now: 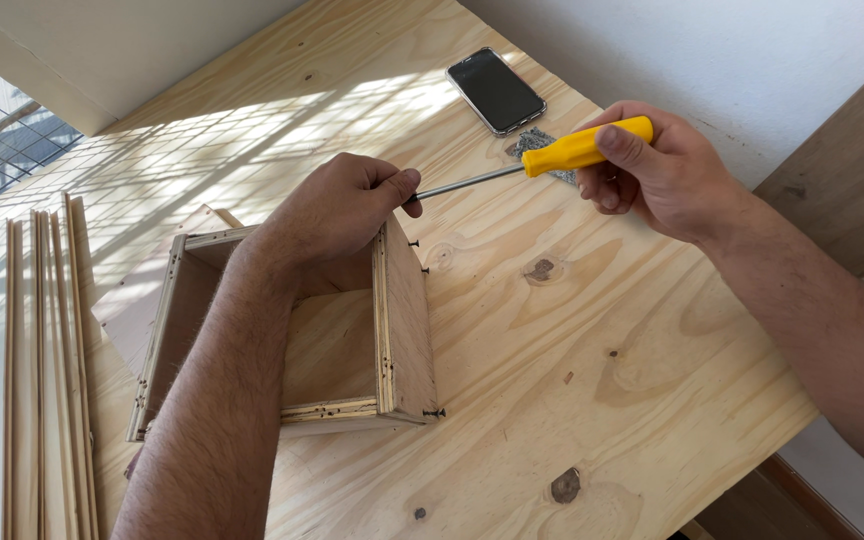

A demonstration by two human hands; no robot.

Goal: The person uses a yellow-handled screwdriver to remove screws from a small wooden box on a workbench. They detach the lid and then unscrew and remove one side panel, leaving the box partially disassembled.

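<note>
Right hand [657,175] grip around smooth yellow screwdriver [542,160]; left hand [337,210] grip clamping square plywood box [392,330].

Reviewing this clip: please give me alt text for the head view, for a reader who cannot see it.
A right hand holds a yellow-handled screwdriver level, its tip at the upper corner of an open plywood box frame that the left hand grips. They are on a plywood tabletop with a smartphone, a small pile of screws and wooden slats.

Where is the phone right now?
The phone lies face up on the wooden table at the top of the head view, beside a small pile of screws, just beyond the yellow screwdriver.
</note>
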